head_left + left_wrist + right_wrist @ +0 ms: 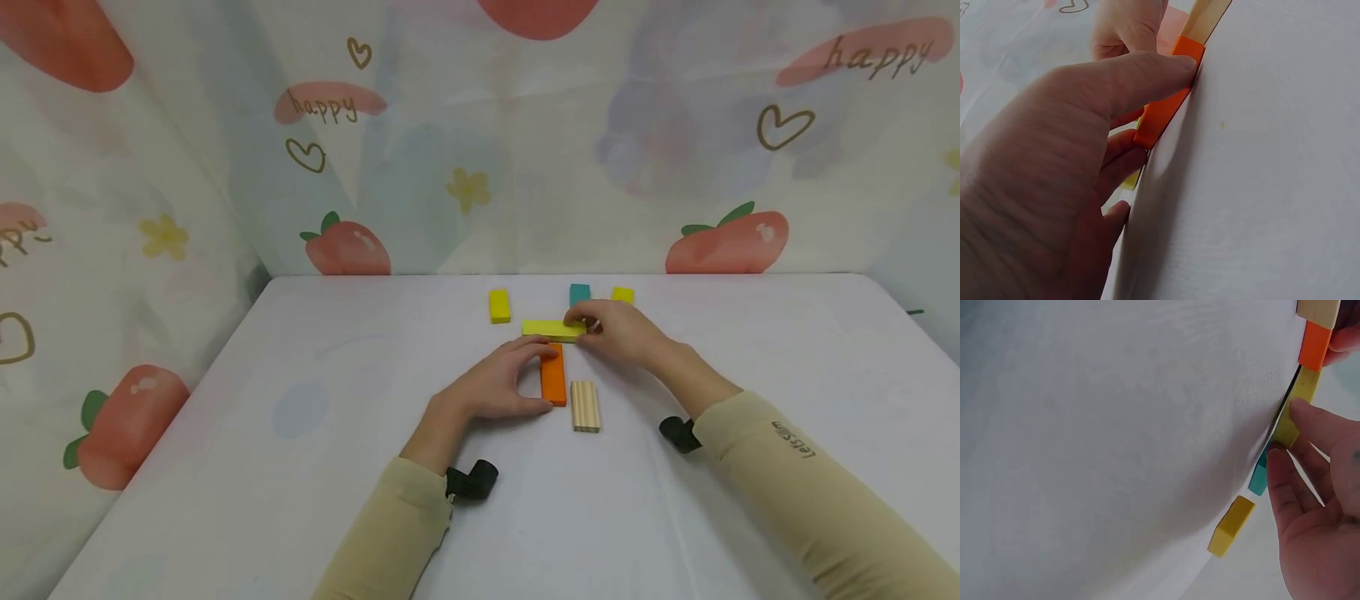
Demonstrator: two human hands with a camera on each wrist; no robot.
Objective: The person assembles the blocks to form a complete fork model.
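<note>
An orange block (553, 379) lies lengthwise away from me on the white table. My left hand (487, 383) holds it between the thumb at its near end and the fingers at its far end; in the left wrist view the thumb lies along the orange block (1163, 115). Just beyond it, a long yellow-green block (546, 328) lies crosswise, forming a T shape. My right hand (618, 333) pinches its right end. In the right wrist view, thumb and fingertips grip the yellow-green block (1300, 394), close to the orange block (1314, 345).
A ridged plain wooden piece (585, 407) lies right of the orange block. Behind the hands are a yellow block (499, 307) at left, a teal block (580, 294) and another yellow block (622, 294) near the table's far edge. Patterned cloth (525, 167) hangs behind.
</note>
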